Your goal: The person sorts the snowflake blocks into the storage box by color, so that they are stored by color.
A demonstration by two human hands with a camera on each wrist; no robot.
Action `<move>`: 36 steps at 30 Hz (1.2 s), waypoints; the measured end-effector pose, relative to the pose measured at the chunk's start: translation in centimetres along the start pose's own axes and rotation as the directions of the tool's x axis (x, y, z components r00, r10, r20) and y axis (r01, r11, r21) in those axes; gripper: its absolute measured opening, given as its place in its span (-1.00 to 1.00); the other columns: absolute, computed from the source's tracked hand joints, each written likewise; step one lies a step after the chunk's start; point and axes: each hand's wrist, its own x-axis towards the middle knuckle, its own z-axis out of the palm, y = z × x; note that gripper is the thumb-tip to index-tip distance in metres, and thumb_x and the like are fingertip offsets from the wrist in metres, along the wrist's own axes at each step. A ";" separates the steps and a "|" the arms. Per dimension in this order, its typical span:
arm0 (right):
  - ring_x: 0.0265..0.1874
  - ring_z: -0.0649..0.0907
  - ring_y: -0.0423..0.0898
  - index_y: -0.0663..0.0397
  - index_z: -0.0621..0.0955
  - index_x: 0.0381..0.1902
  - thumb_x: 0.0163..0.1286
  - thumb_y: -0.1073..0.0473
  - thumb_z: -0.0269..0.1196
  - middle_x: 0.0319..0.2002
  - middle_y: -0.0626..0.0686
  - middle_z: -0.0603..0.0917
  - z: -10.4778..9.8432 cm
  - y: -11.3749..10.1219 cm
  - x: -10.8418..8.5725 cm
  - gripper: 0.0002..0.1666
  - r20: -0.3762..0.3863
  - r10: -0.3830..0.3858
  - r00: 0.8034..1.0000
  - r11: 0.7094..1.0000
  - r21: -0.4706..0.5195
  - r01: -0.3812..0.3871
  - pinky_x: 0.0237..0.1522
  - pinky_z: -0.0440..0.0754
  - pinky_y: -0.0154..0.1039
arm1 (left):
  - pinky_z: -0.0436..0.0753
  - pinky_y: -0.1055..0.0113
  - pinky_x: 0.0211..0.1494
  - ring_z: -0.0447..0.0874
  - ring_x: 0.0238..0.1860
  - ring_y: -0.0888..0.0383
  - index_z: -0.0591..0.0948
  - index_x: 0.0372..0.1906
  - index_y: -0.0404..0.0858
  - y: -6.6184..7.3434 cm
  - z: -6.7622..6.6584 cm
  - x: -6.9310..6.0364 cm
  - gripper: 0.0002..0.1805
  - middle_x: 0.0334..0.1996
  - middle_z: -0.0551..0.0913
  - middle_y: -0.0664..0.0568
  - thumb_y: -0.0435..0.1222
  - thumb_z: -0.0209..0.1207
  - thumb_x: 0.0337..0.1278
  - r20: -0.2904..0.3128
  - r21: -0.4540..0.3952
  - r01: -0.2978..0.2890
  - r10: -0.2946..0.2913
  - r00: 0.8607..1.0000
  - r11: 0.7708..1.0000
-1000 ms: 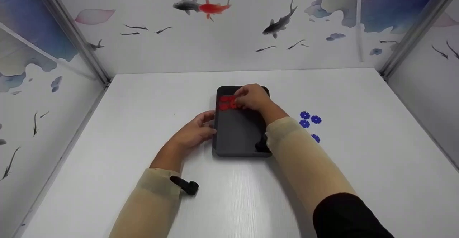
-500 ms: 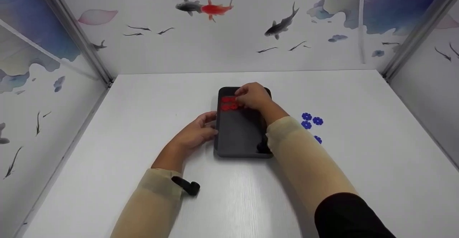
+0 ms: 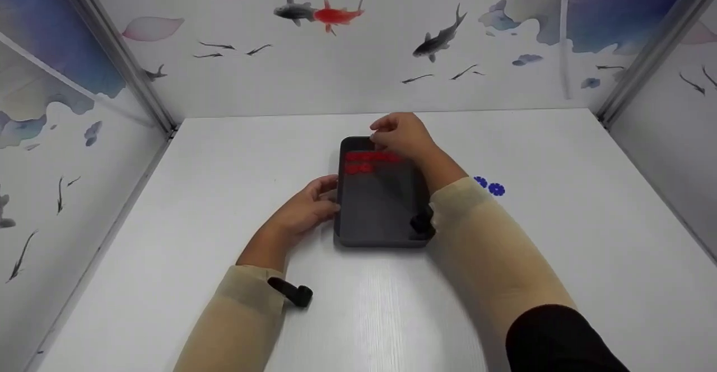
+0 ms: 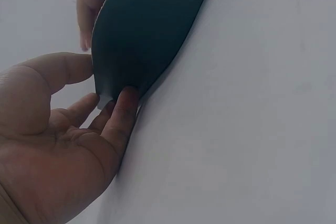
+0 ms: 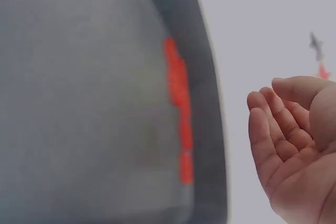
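A dark grey rectangular tray (image 3: 375,209) lies on the white table. Inside, near its far end, red flower-shaped pieces (image 3: 358,168) sit in two rows, the far row longer than the near one. My left hand (image 3: 299,212) rests its thumb and fingertips against the tray's left outer wall, also visible in the left wrist view. Above the tray's far right corner hovers my right hand (image 3: 406,136), its fingers loosely bent and holding nothing. In the right wrist view the right hand (image 5: 294,140) is apart from the tray and the blurred red pieces (image 5: 181,87).
Blue flower-shaped pieces (image 3: 496,189) lie on the table (image 3: 560,232) to the right of the tray, partly hidden by my right forearm. White panels (image 3: 224,80) with painted fish enclose the table at the back and sides.
My right hand has let go of a red piece, lifted from the rows and moved toward the far right. My left hand stays against the tray.
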 end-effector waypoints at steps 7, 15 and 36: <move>-0.10 0.81 0.02 -0.04 0.77 0.09 0.49 0.03 0.39 -0.10 0.08 0.78 -3.6 -1.4 -3.6 -0.71 -0.019 -0.022 1.000 0.998 0.051 0.023 -0.10 0.81 -0.26 | 0.57 0.11 0.48 0.48 0.52 0.01 0.29 0.64 -0.13 0.0 -0.2 0.0 -0.17 0.60 0.34 0.00 -0.53 0.20 0.29 -0.006 -0.012 -0.007 0.007 1.000 1.000; -0.04 0.79 0.03 -0.08 0.76 0.12 0.53 0.01 0.37 -0.03 0.09 0.80 -7.2 0.8 -7.6 -0.71 -0.068 0.034 0.997 0.999 -0.010 -0.035 -0.02 0.79 -0.32 | 0.54 0.09 0.53 0.48 0.52 0.04 0.31 0.62 -0.08 -0.1 -0.4 0.0 -0.21 0.60 0.36 0.03 -0.52 0.19 0.33 -0.003 0.000 0.008 -0.008 1.000 1.000; 0.11 0.74 0.04 -0.05 0.70 0.28 0.46 0.09 0.43 0.12 0.07 0.78 -10.0 7.9 -8.6 -0.54 0.141 0.184 0.973 0.963 -0.223 -0.150 0.26 0.73 0.05 | 0.52 0.08 0.56 0.46 0.54 0.04 0.29 0.64 -0.10 -0.1 -0.1 0.1 -0.19 0.62 0.32 0.03 -0.50 0.20 0.33 0.013 0.020 0.007 -0.008 1.000 1.000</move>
